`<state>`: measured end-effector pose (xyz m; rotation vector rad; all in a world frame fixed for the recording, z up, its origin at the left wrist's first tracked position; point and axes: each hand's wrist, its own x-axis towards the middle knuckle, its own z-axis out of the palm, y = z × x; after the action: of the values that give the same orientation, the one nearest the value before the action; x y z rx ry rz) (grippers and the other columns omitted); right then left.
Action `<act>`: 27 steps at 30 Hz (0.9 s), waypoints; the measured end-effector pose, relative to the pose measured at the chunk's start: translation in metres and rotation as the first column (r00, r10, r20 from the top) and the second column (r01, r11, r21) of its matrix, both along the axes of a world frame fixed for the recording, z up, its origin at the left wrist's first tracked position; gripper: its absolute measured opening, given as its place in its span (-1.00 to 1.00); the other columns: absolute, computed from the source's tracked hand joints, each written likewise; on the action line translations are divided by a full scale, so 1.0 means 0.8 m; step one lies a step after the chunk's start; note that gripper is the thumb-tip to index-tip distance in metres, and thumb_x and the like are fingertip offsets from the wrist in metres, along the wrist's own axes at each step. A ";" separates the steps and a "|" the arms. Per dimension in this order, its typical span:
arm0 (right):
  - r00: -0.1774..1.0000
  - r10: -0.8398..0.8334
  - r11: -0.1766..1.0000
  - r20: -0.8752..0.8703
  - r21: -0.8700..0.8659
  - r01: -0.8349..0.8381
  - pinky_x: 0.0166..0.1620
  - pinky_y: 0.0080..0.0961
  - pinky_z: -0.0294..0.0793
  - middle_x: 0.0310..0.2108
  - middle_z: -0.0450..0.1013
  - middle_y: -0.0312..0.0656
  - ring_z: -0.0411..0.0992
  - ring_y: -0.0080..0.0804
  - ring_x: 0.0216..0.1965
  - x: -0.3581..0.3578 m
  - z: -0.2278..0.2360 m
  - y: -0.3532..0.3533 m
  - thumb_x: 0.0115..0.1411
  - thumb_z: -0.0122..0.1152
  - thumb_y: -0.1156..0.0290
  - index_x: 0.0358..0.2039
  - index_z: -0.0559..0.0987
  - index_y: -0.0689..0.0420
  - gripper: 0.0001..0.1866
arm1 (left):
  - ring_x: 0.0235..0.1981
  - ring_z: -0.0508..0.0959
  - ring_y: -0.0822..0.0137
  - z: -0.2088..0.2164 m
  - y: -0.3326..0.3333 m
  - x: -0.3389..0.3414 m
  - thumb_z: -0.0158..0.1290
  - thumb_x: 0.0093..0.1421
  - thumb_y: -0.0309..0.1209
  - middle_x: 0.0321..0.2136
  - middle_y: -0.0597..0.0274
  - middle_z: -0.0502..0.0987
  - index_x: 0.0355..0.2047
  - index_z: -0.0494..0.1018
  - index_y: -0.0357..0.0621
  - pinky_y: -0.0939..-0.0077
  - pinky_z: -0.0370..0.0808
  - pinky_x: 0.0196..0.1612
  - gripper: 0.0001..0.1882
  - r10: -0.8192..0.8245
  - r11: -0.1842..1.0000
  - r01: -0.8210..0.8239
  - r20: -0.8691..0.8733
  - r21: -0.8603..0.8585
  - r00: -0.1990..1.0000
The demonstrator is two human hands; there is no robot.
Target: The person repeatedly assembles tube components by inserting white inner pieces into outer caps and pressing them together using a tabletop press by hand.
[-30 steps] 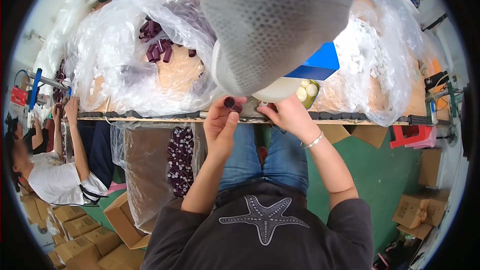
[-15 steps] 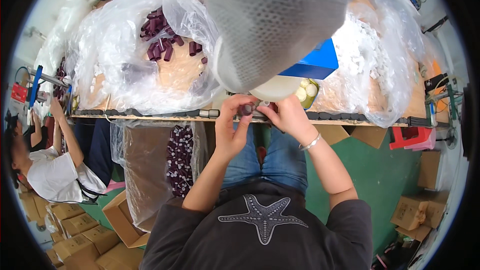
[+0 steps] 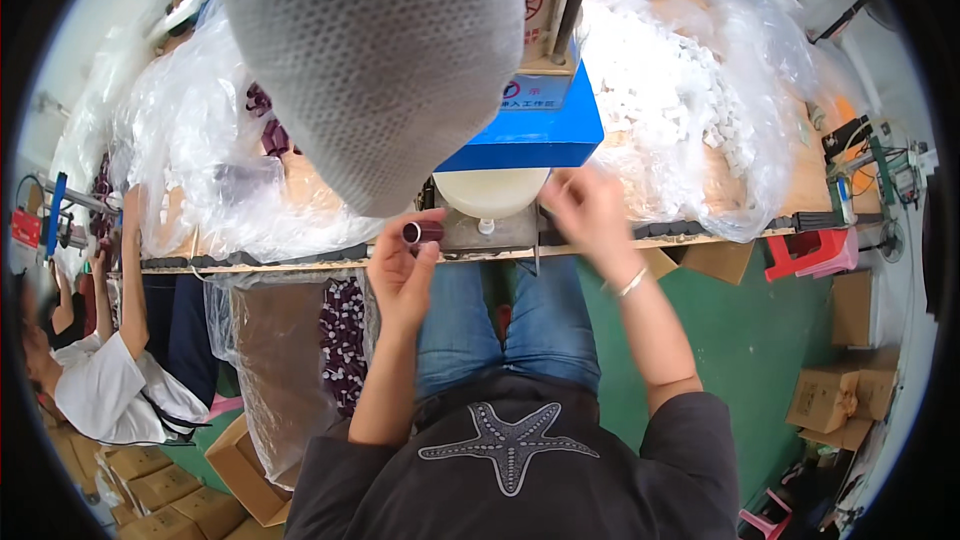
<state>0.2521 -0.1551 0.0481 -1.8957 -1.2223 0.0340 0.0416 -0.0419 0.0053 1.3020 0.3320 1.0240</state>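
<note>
Head view, the only one: we see both hands apart over the front edge of the bench [image 3: 250,268]. Left hand [image 3: 402,285] is pinched, thumb and fingers, on a short dark-maroon glossy cylinder [image 3: 430,231], its pale-rimmed end turned left; the cylinder sits in that grip, just left of the grey metal plate [image 3: 462,238]. Right hand [image 3: 592,220] is motion-blurred, fingers bent, beside the round cream-coloured disc [image 3: 488,190]; we cannot tell whether it holds anything. Under the disc we get a small white piece [image 3: 487,226], and above it a bright blue box-shaped block [image 3: 530,145]. Labels: a pale sticker [image 3: 532,94] on the block with a red-ringed symbol and blue lettering, plus a white sign panel [image 3: 537,25] higher up with blue and red round pictograms, partly cut off. A grey mesh-textured shape [image 3: 380,60] blocks the upper middle. To its left, crumpled clear plastic sheeting [image 3: 200,150] and loose maroon tubes [image 3: 274,137]; on the right, heaped small white pieces [image 3: 660,90]. Below the bench, more maroon pieces [image 3: 343,340]; far left, a co-worker in a white top [image 3: 125,380].
</note>
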 end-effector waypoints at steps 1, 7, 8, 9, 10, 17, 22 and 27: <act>0.996 -0.082 0.996 -0.041 -0.042 0.080 -0.36 -0.28 0.47 -0.49 0.49 -0.01 0.51 -0.07 -0.44 0.034 0.004 -0.001 0.09 0.28 0.39 -0.29 0.59 0.23 -0.79 | -0.10 0.49 0.45 -0.004 0.006 -0.006 0.03 0.18 -0.70 -0.04 0.00 0.51 -0.02 0.35 -0.32 0.58 0.43 -0.03 -0.66 0.031 0.999 -0.030 -0.039 0.034 0.999; 0.931 -0.157 0.963 0.331 -0.158 0.219 -0.28 -0.23 0.51 -0.41 0.53 0.01 0.53 -0.03 -0.37 0.212 -0.057 0.027 0.01 0.17 0.52 -0.29 0.61 0.17 -0.79 | -0.11 0.53 0.41 0.000 0.001 0.018 0.06 0.15 -0.72 -0.07 -0.02 0.53 0.00 0.32 -0.34 0.54 0.42 0.00 -0.62 0.048 0.998 -0.048 -0.002 -0.049 0.999; 0.900 -0.135 0.933 0.414 -0.252 0.255 -0.25 -0.21 0.52 -0.40 0.54 0.00 0.52 -0.02 -0.34 0.214 -0.060 0.033 0.01 0.16 0.52 -0.33 0.60 0.17 -0.82 | -0.15 0.53 0.42 0.001 -0.003 0.023 0.08 0.14 -0.71 -0.07 -0.01 0.54 0.00 0.32 -0.34 0.55 0.43 -0.03 -0.60 0.046 0.998 -0.045 0.010 -0.045 0.999; 0.864 -0.103 0.892 0.493 -0.338 0.299 -0.23 -0.20 0.52 -0.39 0.54 0.00 0.52 -0.02 -0.32 0.215 -0.063 0.038 0.00 0.14 0.51 -0.36 0.60 0.17 -0.84 | -0.15 0.53 0.38 0.002 -0.005 0.026 0.10 0.12 -0.70 -0.11 0.04 0.55 -0.05 0.36 -0.34 0.52 0.42 -0.05 -0.64 0.037 0.999 -0.038 -0.022 -0.033 0.999; 0.866 -0.096 0.894 0.491 -0.339 0.292 -0.23 -0.20 0.52 -0.39 0.54 0.00 0.52 -0.02 -0.32 0.216 -0.065 0.039 0.00 0.14 0.51 -0.36 0.60 0.17 -0.84 | -0.15 0.53 0.38 0.001 -0.008 0.034 0.10 0.12 -0.70 -0.11 0.04 0.55 -0.05 0.36 -0.34 0.52 0.42 -0.05 -0.64 0.044 0.998 -0.045 -0.024 -0.033 0.999; 0.954 -0.153 0.985 0.259 -0.033 0.167 -0.35 -0.30 0.51 -0.49 0.54 -0.05 0.52 -0.12 -0.47 0.192 -0.050 0.020 0.00 0.19 0.53 -0.42 0.58 0.19 -0.90 | -0.24 0.43 0.15 -0.008 -0.006 0.059 0.23 -0.03 -0.54 -0.35 0.14 0.49 -0.27 0.56 -0.13 0.30 0.40 -0.14 -0.74 0.206 0.892 0.000 -0.406 0.452 0.890; 0.979 0.123 0.974 -0.164 -0.169 -0.151 -0.41 -0.43 0.48 -0.55 0.52 -0.03 0.51 -0.24 -0.54 0.098 0.004 -0.016 -0.02 0.22 0.59 -0.42 0.58 0.22 -0.89 | -0.22 0.41 0.16 -0.003 -0.008 0.052 0.26 -0.04 -0.50 -0.35 0.18 0.47 -0.26 0.57 -0.11 0.29 0.35 -0.10 -0.73 0.318 0.833 -0.023 -0.445 0.553 0.837; 0.982 0.187 0.943 -0.039 -0.274 -0.191 -0.41 -0.37 0.48 -0.55 0.49 -0.01 0.50 -0.13 -0.53 0.076 -0.022 -0.013 -0.01 0.20 0.60 -0.46 0.51 0.23 -0.93 | -0.19 0.39 0.15 -0.013 -0.003 0.056 0.31 -0.07 -0.46 -0.33 0.18 0.46 -0.24 0.56 -0.10 0.29 0.33 -0.09 -0.68 0.271 0.865 -0.012 -0.445 0.502 0.854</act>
<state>0.3127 -0.1655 0.0305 -2.0020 -1.4488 0.3358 0.0862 -0.0441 -0.0051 2.0413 0.6075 0.9072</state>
